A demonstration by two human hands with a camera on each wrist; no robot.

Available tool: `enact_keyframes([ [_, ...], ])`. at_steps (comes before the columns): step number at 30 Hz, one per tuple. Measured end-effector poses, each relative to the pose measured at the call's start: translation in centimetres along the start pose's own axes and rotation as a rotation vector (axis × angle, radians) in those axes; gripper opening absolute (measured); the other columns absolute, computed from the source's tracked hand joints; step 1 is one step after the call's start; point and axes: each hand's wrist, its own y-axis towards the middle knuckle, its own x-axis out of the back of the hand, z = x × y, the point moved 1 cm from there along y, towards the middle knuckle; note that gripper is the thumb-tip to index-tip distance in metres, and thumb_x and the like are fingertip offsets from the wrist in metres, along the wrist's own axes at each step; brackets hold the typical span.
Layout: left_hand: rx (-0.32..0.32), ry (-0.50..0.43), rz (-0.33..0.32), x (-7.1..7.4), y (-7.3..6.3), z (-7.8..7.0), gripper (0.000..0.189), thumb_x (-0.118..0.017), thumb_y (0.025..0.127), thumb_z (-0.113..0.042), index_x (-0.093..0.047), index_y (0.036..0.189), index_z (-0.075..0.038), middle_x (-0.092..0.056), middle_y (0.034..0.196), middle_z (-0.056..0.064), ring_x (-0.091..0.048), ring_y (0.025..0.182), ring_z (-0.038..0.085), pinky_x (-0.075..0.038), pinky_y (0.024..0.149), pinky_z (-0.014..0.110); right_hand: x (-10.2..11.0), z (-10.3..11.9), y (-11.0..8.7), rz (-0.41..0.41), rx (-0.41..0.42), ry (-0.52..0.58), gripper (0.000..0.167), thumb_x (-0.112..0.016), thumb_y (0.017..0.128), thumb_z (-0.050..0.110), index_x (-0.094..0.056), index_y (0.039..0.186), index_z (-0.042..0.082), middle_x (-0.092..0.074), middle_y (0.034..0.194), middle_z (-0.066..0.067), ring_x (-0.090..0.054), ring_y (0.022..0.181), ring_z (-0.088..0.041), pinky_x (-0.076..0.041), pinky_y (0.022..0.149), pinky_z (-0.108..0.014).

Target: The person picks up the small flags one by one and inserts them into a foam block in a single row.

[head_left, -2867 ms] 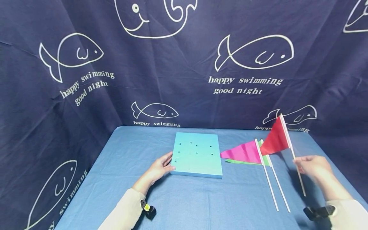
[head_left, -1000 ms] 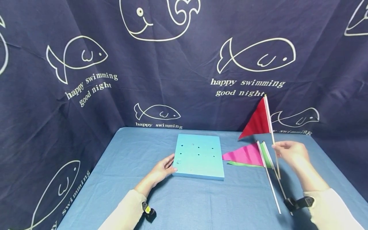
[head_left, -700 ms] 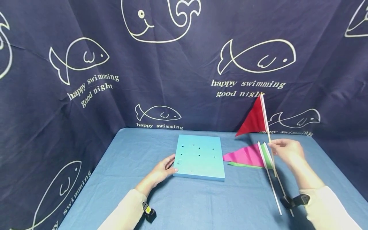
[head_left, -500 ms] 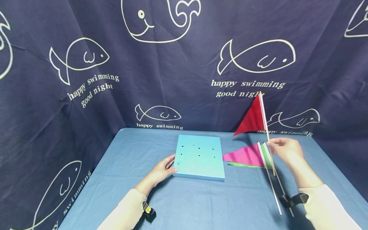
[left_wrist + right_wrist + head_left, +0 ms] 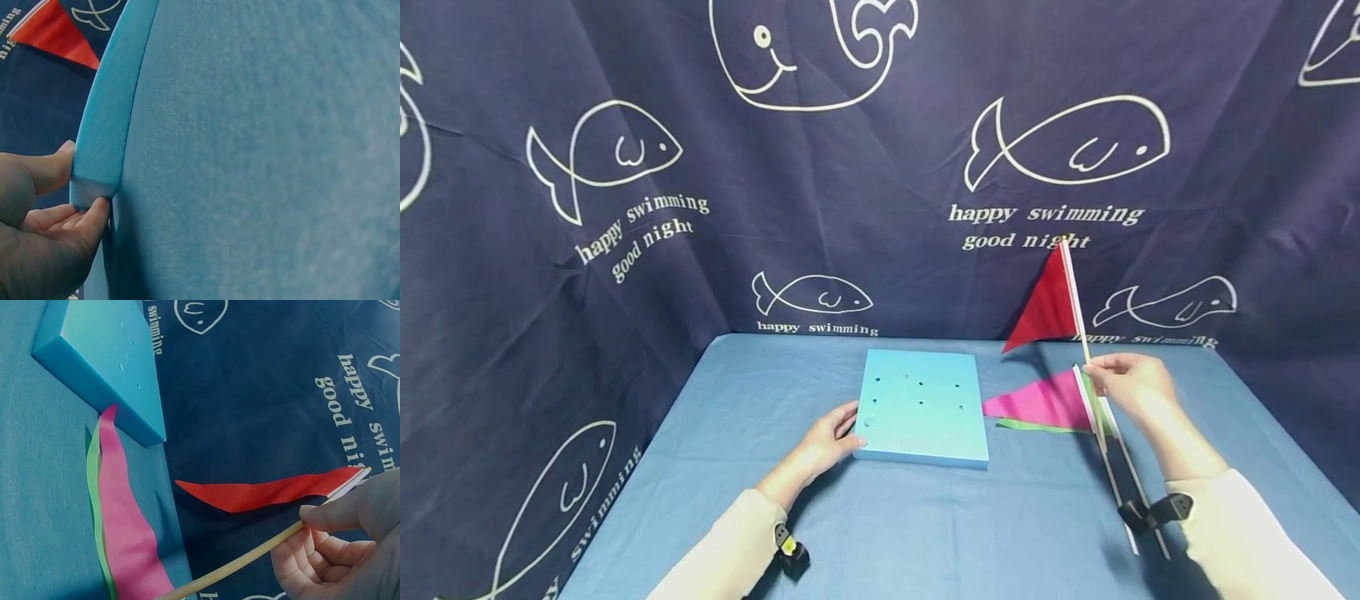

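Observation:
A light-blue foam block (image 5: 925, 425) with several small holes in its top lies flat on the table. My left hand (image 5: 820, 446) holds its left edge, and the left wrist view shows the thumb on one face and fingertips against the block's edge (image 5: 106, 137). Raised above the table, a red pennant flag (image 5: 1047, 304) leans slightly left, its thin wooden stick pinched between thumb and fingers of my right hand (image 5: 1138, 387). Below it lie a pink pennant flag (image 5: 1037, 402) and a green pennant flag (image 5: 1037, 426), partly overlapped; the pink tip reaches the block's right side.
Blue cloth covers the table (image 5: 895, 533). A dark blue curtain (image 5: 895, 208) with white fish drawings hangs behind and along the sides. The two lying flags' sticks extend toward the front, partly behind my right wrist's camera (image 5: 1138, 515).
My right hand has carried the red flag left and upward from the right side, over the lying flags, and its stick stands more upright. The left hand stays at the block.

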Motion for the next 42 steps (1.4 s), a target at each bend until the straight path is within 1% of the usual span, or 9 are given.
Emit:
enact_keyframes([
  [4, -0.001, -0.003, -0.028, 0.0, 0.3, -0.3, 0.067, -0.066, 0.086, 0.006, -0.035, 0.146, 0.005, -0.038, 0.149, 0.028, -0.036, 0.140, 0.038, -0.046, 0.103, 0.038, -0.3, 0.3, 0.1, 0.009, -0.009, 0.025, 0.037, -0.062, 0.093, 0.024, -0.067, 0.112, -0.007, -0.075, 0.081, -0.009, -0.063, 0.061, -0.002, -0.045, 0.057, -0.017],
  [9, 0.005, -0.017, -0.043, 0.0, 0.3, -0.6, 0.068, -0.067, 0.085, 0.008, -0.036, 0.145, 0.007, -0.039, 0.148, 0.029, -0.037, 0.139, 0.039, -0.046, 0.103, 0.038, -0.4, 0.7, 0.2, 0.024, -0.006, 0.048, 0.037, -0.062, 0.093, 0.023, -0.066, 0.112, -0.008, -0.075, 0.080, -0.006, -0.064, 0.063, -0.002, -0.046, 0.058, -0.016],
  [13, 0.001, -0.021, -0.063, 0.0, 0.3, -0.8, 0.067, -0.067, 0.084, 0.008, -0.037, 0.144, 0.008, -0.040, 0.147, 0.029, -0.038, 0.138, 0.039, -0.047, 0.103, 0.038, -0.6, 1.3, 0.4, 0.042, 0.012, 0.065, 0.038, -0.062, 0.093, 0.025, -0.066, 0.113, -0.008, -0.073, 0.076, 0.001, -0.064, 0.063, 0.001, -0.047, 0.059, -0.015],
  [16, 0.009, -0.005, -0.064, 0.0, 0.3, -0.7, 0.067, -0.068, 0.084, 0.007, -0.037, 0.144, 0.007, -0.042, 0.146, 0.028, -0.040, 0.137, 0.039, -0.048, 0.102, 0.036, -1.0, 1.7, 0.6, 0.046, 0.026, 0.079, 0.038, -0.062, 0.093, 0.023, -0.065, 0.114, -0.009, -0.071, 0.072, 0.007, -0.063, 0.061, 0.001, -0.049, 0.057, -0.016],
  [18, 0.012, 0.012, -0.060, 0.0, 0.3, -0.6, 0.068, -0.068, 0.084, 0.006, -0.037, 0.144, 0.007, -0.043, 0.145, 0.028, -0.041, 0.136, 0.040, -0.048, 0.101, 0.036, -1.3, 1.9, 0.7, 0.043, 0.032, 0.089, 0.036, -0.063, 0.093, 0.021, -0.066, 0.113, -0.009, -0.069, 0.069, 0.008, -0.062, 0.060, 0.000, -0.049, 0.056, -0.017],
  [21, 0.030, 0.018, -0.065, 0.0, 0.3, -0.5, 0.069, -0.070, 0.083, 0.005, -0.038, 0.144, 0.005, -0.044, 0.145, 0.026, -0.041, 0.136, 0.038, -0.049, 0.101, 0.035, -1.8, 2.4, 0.7, 0.028, 0.028, 0.104, 0.034, -0.064, 0.093, 0.020, -0.066, 0.111, -0.008, -0.068, 0.068, 0.008, -0.060, 0.059, -0.001, -0.049, 0.055, -0.017],
  [27, 0.029, 0.023, -0.077, 0.0, 0.1, -0.6, 0.068, -0.071, 0.082, 0.005, -0.041, 0.143, 0.005, -0.047, 0.143, 0.027, -0.043, 0.135, 0.039, -0.050, 0.100, 0.035, -2.6, 3.6, 0.8, 0.021, 0.036, 0.176, 0.032, -0.065, 0.092, 0.015, -0.065, 0.111, -0.011, -0.067, 0.070, 0.006, -0.059, 0.059, 0.001, -0.051, 0.057, -0.016],
  [35, 0.037, 0.011, -0.072, 0.1, 0.2, -0.4, 0.067, -0.071, 0.082, 0.005, -0.042, 0.142, 0.004, -0.049, 0.142, 0.025, -0.045, 0.133, 0.038, -0.052, 0.097, 0.034, -3.4, 4.9, 1.1, 0.025, 0.060, 0.123, 0.029, -0.064, 0.093, 0.019, -0.068, 0.108, -0.006, -0.068, 0.068, 0.006, -0.061, 0.060, -0.001, -0.048, 0.057, -0.015],
  [42, 0.030, 0.027, -0.077, 0.2, 0.3, -0.4, 0.068, -0.072, 0.080, 0.007, -0.043, 0.141, 0.005, -0.050, 0.140, 0.026, -0.047, 0.132, 0.039, -0.053, 0.095, 0.034, -4.1, 5.8, 1.3, 0.033, 0.071, 0.155, 0.028, -0.064, 0.093, 0.016, -0.068, 0.107, -0.007, -0.069, 0.071, 0.005, -0.061, 0.059, 0.001, -0.049, 0.058, -0.014],
])
